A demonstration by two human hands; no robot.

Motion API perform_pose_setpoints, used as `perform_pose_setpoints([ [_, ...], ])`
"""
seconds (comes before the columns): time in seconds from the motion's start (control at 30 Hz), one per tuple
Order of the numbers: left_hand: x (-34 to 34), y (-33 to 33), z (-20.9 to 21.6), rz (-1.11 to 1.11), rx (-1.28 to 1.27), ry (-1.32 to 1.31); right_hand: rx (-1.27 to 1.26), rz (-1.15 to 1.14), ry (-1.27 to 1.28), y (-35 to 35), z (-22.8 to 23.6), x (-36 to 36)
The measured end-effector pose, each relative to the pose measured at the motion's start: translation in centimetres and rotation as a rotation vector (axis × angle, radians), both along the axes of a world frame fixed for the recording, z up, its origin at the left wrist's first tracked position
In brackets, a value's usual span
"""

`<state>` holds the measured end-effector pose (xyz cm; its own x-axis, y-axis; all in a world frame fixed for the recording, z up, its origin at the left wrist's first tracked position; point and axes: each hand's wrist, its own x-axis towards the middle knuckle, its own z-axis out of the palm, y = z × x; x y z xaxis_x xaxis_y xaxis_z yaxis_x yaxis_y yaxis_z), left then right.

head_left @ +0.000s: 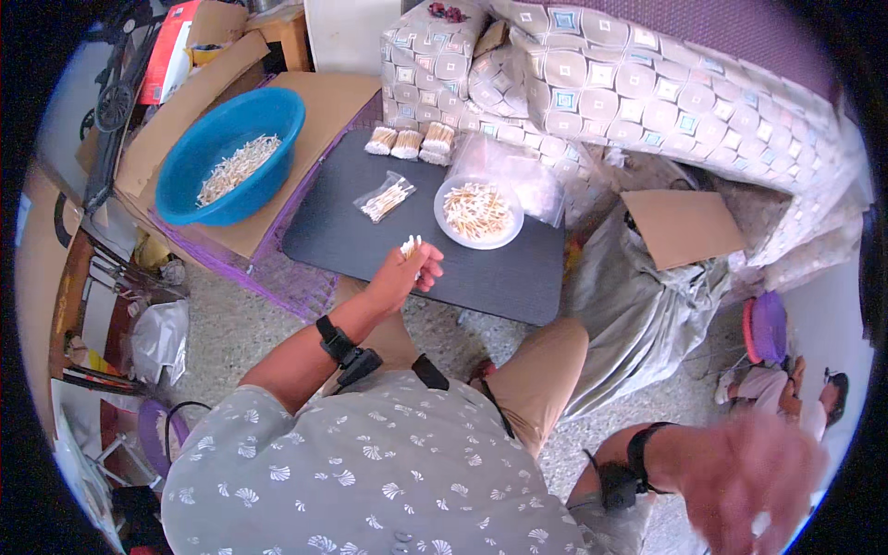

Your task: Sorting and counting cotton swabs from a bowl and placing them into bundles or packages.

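Observation:
My left hand (403, 274) is closed round a small bunch of cotton swabs (412, 245) above the near edge of a dark table (370, 242). Their white tips stick up past my fingers. Away from the table, at the lower right, my right hand (754, 476) is raised and smeared by motion, so its fingers cannot be read. On the table a white bowl (511, 231) holds a heap of loose cotton swabs (476, 210). Left of it lies a clear plastic bag (386, 197) with swabs inside. Several bundles of swabs (407, 143) stand along the far edge.
A blue basin (176, 203) with more swabs rests on cardboard (264, 217) at the left. Clear plastic bags (532, 185) lie behind the bowl. A patterned sofa (629, 92) stands beyond, with a cardboard sheet (683, 227) before it. Another person (791, 402) sits at far right.

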<state>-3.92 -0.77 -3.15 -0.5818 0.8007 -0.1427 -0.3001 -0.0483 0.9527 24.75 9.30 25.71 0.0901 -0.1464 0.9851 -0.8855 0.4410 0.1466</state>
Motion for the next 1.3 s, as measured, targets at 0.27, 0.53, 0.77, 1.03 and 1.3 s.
perform_pose_setpoints([
  [0.27,-1.2,-2.0,-1.3,0.043,-0.017,0.161,-0.364,-1.268,-1.688,12.8,-25.9,8.5],
  [0.53,-0.9,-1.7,-1.7,-0.093,-0.078,0.309,-0.509,-0.351,-2.257,7.3,-52.7,23.4],
  [0.77,-0.8,-0.8,-0.9,-0.108,-0.093,0.277,-0.508,-0.394,-2.239,10.1,-51.1,22.4],
  [1.03,-0.7,0.5,-2.2,-0.182,-0.111,0.229,-0.582,-0.363,-2.230,10.5,-50.6,19.0],
  [1.3,-2.3,1.5,-2.9,-0.168,-0.249,0.067,-0.937,-0.381,-2.237,3.0,-49.2,22.2],
])
